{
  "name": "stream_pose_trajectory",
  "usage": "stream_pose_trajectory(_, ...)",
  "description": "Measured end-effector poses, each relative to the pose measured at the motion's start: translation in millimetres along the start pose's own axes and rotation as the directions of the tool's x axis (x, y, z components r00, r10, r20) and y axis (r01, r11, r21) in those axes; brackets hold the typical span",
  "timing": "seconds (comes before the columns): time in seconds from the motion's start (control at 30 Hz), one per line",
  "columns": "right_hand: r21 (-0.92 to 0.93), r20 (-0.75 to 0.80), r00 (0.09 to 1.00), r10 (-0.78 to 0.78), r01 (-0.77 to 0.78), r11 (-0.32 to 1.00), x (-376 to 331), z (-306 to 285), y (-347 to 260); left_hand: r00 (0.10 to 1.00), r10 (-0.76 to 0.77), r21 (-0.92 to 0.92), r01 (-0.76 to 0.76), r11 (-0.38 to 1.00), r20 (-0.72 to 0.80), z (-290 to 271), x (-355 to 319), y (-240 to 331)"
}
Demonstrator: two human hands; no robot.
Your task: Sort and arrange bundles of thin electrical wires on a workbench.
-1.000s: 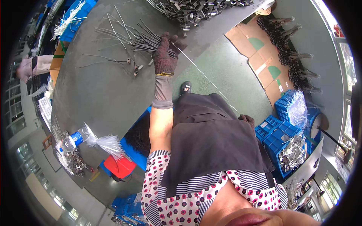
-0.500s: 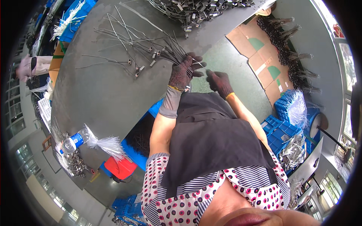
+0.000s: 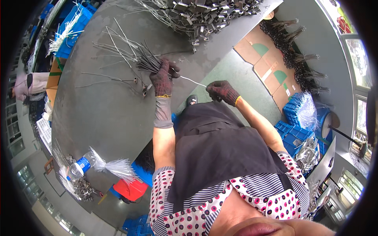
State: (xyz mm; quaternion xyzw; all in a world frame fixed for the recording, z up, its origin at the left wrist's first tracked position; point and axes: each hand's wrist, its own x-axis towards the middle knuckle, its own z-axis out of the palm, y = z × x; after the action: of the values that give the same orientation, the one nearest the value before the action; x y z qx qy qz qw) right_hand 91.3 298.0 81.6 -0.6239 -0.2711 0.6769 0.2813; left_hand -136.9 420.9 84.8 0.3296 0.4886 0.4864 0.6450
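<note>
My left hand [image 3: 162,80], in a dark knit glove, is closed round a bundle of thin dark cables [image 3: 146,62] above the grey table. A thin white tie strand [image 3: 193,81] runs from this hand to my right hand [image 3: 223,92]. The gloved right hand pinches the strand's far end beyond the table edge, holding it nearly straight. Beside the bundle lie several loose cables [image 3: 103,81] with a small metal end piece [image 3: 146,90]. Whether the strand loops round the bundle is hidden by my left fingers.
A heap of metal-ended cables [image 3: 210,17] covers the far edge of the grey table [image 3: 102,114]. A plastic bottle [image 3: 81,166] and a sheaf of white strands [image 3: 120,170] lie at left. Flattened cardboard [image 3: 265,65], cable bundles [image 3: 293,49] and blue crates [image 3: 293,135] stand at right.
My left hand has moved left with the cable bundle, gathering cables that lay loose. My right hand has drawn slightly down, and the white strand now stretches long between the hands.
</note>
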Motion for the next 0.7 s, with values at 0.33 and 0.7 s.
stream_pose_trajectory(0.33, 0.163, 0.013, 0.982, -0.187, 0.182, 0.970, 60.3, 55.2, -101.1, 0.998, -0.029, 0.300, 0.013, 0.954, 0.049, 36.9, -7.2, 0.9)
stream_pose_trajectory(0.7, -0.630, 0.401, 0.529, -0.748, 0.752, 0.194, 127.8, 42.2, -129.3, 0.820, 0.457, 0.569, -0.569, 0.593, 0.344, -44.1, 76.4, -57.1)
